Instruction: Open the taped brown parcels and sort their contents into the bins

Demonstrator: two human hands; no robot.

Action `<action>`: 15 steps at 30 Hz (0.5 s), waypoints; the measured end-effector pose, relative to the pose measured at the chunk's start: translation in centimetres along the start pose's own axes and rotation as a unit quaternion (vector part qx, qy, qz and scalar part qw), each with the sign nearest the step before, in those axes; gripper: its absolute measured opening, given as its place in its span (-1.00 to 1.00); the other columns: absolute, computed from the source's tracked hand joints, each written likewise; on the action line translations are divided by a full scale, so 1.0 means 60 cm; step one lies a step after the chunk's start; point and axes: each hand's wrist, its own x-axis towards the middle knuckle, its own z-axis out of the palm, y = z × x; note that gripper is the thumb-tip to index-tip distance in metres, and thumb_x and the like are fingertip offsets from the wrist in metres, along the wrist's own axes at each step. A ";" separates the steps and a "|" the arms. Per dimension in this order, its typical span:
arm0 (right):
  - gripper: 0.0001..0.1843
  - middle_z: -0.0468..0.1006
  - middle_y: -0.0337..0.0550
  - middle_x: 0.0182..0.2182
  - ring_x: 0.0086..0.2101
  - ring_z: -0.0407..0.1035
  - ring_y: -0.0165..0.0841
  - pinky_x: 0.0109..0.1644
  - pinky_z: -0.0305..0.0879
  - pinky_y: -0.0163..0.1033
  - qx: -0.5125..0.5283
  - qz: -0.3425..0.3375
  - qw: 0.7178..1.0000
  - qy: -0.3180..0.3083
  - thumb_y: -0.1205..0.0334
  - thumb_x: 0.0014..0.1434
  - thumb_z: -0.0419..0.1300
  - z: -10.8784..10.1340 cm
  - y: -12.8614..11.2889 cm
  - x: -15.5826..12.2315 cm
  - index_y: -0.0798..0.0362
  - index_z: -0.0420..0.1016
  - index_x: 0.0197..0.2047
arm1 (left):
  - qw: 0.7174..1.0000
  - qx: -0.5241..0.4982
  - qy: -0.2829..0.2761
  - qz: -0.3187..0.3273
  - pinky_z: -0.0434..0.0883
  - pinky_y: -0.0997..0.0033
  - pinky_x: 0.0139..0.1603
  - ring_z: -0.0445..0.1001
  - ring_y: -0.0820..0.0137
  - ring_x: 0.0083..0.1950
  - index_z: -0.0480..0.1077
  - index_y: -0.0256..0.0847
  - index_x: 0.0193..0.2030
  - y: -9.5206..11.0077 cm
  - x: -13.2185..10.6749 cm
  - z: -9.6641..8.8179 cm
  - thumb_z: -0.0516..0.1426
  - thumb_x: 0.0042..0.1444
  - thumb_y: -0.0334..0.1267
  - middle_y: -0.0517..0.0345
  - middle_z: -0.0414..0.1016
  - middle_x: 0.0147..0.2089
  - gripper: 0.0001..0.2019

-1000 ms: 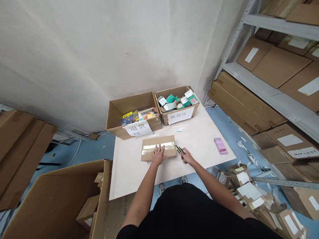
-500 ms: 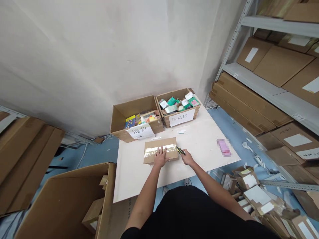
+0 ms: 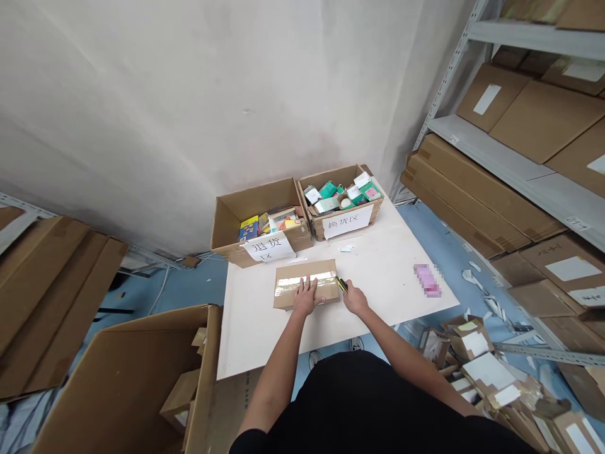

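Observation:
A flat brown cardboard parcel (image 3: 302, 280), sealed with clear tape along its top, lies on the white table (image 3: 378, 271). My left hand (image 3: 305, 296) rests flat on the parcel's near edge, fingers spread. My right hand (image 3: 354, 299) is closed round a yellow and black utility knife (image 3: 341, 283). The knife's tip sits at the parcel's right end.
Two open cartons stand at the table's back: one (image 3: 236, 211) with books, one (image 3: 331, 173) with small green and white boxes, each with a paper label. A pink item (image 3: 427, 279) lies at the right. A large open carton (image 3: 118, 378) stands at the left, loose parcels (image 3: 486, 372) lie on the floor and shelving (image 3: 520, 170) rises at the right.
My right hand has brought the knife in closer to the parcel's right end. My left hand stays on the parcel. The view has shifted slightly.

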 end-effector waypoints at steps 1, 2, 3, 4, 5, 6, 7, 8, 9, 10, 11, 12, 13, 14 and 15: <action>-0.63 0.64 0.07 -0.13 -0.15 0.57 -0.13 -0.18 0.31 -0.23 -0.035 -0.002 0.999 -0.001 0.29 0.41 0.04 -0.002 -0.008 -0.002 0.00 0.28 0.26 | 1.000 0.001 -0.001 0.000 -0.04 -0.14 0.56 -0.40 -0.02 0.66 -0.21 0.03 0.63 0.001 0.000 0.000 -0.06 0.33 0.32 0.07 -0.43 0.68 -0.14; -0.60 0.64 0.11 -0.11 -0.11 0.56 -0.10 -0.15 0.30 -0.21 -0.060 -0.003 0.998 -0.007 0.31 0.40 0.04 -0.004 -0.016 -0.005 0.02 0.27 0.28 | 1.000 0.002 -0.002 -0.001 -0.05 -0.14 0.56 -0.41 -0.02 0.66 -0.21 0.02 0.63 0.001 0.000 0.000 -0.07 0.33 0.32 0.08 -0.43 0.68 -0.14; -0.57 0.64 0.13 -0.09 -0.09 0.56 -0.09 -0.14 0.30 -0.19 -0.076 -0.003 0.997 -0.015 0.34 0.39 0.04 -0.006 -0.022 -0.007 0.03 0.25 0.30 | 1.000 0.002 -0.003 -0.002 -0.06 -0.13 0.56 -0.41 -0.01 0.66 -0.22 0.02 0.63 0.002 -0.001 0.000 -0.08 0.33 0.33 0.08 -0.44 0.68 -0.14; -0.54 0.64 0.15 -0.08 -0.08 0.56 -0.08 -0.14 0.30 -0.19 -0.086 -0.003 0.996 -0.022 0.36 0.38 0.04 -0.007 -0.028 -0.010 0.04 0.24 0.32 | 1.000 0.002 -0.004 -0.004 -0.06 -0.13 0.56 -0.41 -0.01 0.66 -0.22 0.02 0.63 0.003 -0.001 0.000 -0.09 0.32 0.33 0.09 -0.44 0.68 -0.14; -0.52 0.64 0.16 -0.07 -0.07 0.56 -0.08 -0.14 0.29 -0.19 -0.091 -0.001 0.995 -0.028 0.37 0.38 0.04 -0.009 -0.032 -0.012 0.04 0.23 0.33 | 1.000 0.001 -0.006 -0.005 -0.06 -0.13 0.56 -0.41 -0.01 0.66 -0.22 0.03 0.63 0.003 -0.001 0.000 -0.09 0.32 0.34 0.10 -0.44 0.68 -0.14; -0.51 0.63 0.17 -0.07 -0.07 0.56 -0.08 -0.15 0.29 -0.19 -0.094 0.000 0.995 -0.033 0.38 0.37 0.03 -0.011 -0.035 -0.015 0.05 0.22 0.34 | 1.000 0.000 -0.006 -0.005 -0.05 -0.14 0.56 -0.42 -0.01 0.66 -0.22 0.03 0.63 0.004 -0.001 0.000 -0.09 0.32 0.34 0.11 -0.45 0.68 -0.13; -0.50 0.63 0.17 -0.06 -0.07 0.57 -0.08 -0.15 0.29 -0.19 -0.098 0.002 0.995 -0.037 0.40 0.36 0.03 -0.013 -0.036 -0.017 0.05 0.22 0.34 | 1.000 -0.001 -0.007 -0.005 -0.04 -0.14 0.56 -0.42 -0.01 0.66 -0.22 0.04 0.63 0.004 -0.001 0.000 -0.08 0.32 0.34 0.12 -0.45 0.68 -0.13; -0.49 0.63 0.17 -0.05 -0.06 0.57 -0.08 -0.15 0.29 -0.19 -0.100 0.002 0.994 -0.040 0.41 0.35 0.04 -0.014 -0.037 -0.020 0.05 0.21 0.35 | 1.000 -0.002 -0.007 -0.006 -0.04 -0.14 0.56 -0.41 -0.02 0.66 -0.22 0.04 0.63 0.004 0.000 0.001 -0.08 0.31 0.34 0.12 -0.44 0.68 -0.13; -0.48 0.63 0.17 -0.05 -0.06 0.56 -0.08 -0.15 0.29 -0.19 -0.103 0.002 0.994 -0.042 0.41 0.35 0.04 -0.015 -0.037 -0.023 0.05 0.21 0.35 | 1.000 -0.002 -0.007 -0.006 -0.04 -0.14 0.56 -0.41 -0.02 0.66 -0.22 0.04 0.63 0.004 0.000 0.001 -0.08 0.31 0.35 0.12 -0.44 0.68 -0.12; -0.47 0.63 0.16 -0.05 -0.06 0.56 -0.08 -0.14 0.29 -0.19 -0.104 0.002 0.994 -0.043 0.40 0.34 0.05 -0.015 -0.036 -0.026 0.05 0.20 0.35 | 1.000 -0.003 -0.006 -0.007 -0.04 -0.13 0.56 -0.41 -0.02 0.66 -0.22 0.04 0.63 0.004 0.001 0.002 -0.07 0.30 0.35 0.12 -0.44 0.68 -0.12; -0.47 0.63 0.16 -0.05 -0.06 0.56 -0.09 -0.14 0.29 -0.19 -0.104 0.002 0.994 -0.043 0.40 0.35 0.06 -0.014 -0.035 -0.029 0.05 0.20 0.36 | 1.000 -0.003 -0.006 -0.008 -0.04 -0.13 0.56 -0.41 -0.01 0.66 -0.21 0.04 0.63 0.003 0.001 0.002 -0.07 0.30 0.35 0.13 -0.44 0.68 -0.12; -0.48 0.63 0.15 -0.04 -0.05 0.56 -0.09 -0.13 0.29 -0.19 -0.103 0.002 0.994 -0.041 0.38 0.35 0.06 -0.012 -0.033 -0.032 0.05 0.19 0.36 | 1.000 -0.003 -0.005 -0.009 -0.03 -0.13 0.56 -0.41 -0.01 0.66 -0.21 0.04 0.63 0.003 0.002 0.002 -0.07 0.30 0.35 0.13 -0.44 0.68 -0.12; -0.48 0.63 0.15 -0.04 -0.05 0.56 -0.10 -0.13 0.29 -0.19 -0.102 0.001 0.994 -0.039 0.37 0.36 0.06 -0.011 -0.031 -0.034 0.05 0.19 0.36 | 1.000 -0.002 -0.005 -0.009 -0.03 -0.13 0.55 -0.42 -0.01 0.66 -0.21 0.04 0.63 0.002 0.002 0.001 -0.08 0.31 0.35 0.13 -0.45 0.68 -0.12; -0.49 0.63 0.15 -0.04 -0.05 0.56 -0.10 -0.13 0.30 -0.20 -0.101 -0.001 0.994 -0.036 0.37 0.37 0.06 -0.009 -0.029 -0.036 0.05 0.19 0.35 | 1.000 -0.002 -0.004 -0.008 -0.02 -0.13 0.55 -0.41 -0.01 0.66 -0.21 0.04 0.63 0.002 0.002 0.001 -0.08 0.31 0.34 0.14 -0.45 0.68 -0.13; -0.50 0.63 0.15 -0.03 -0.05 0.56 -0.10 -0.13 0.30 -0.20 -0.101 -0.003 0.994 -0.033 0.36 0.37 0.06 -0.007 -0.027 -0.037 0.05 0.20 0.35 | 1.000 -0.001 -0.004 -0.006 -0.02 -0.14 0.55 -0.41 -0.01 0.66 -0.21 0.04 0.63 0.002 0.002 0.000 -0.07 0.31 0.33 0.14 -0.45 0.68 -0.14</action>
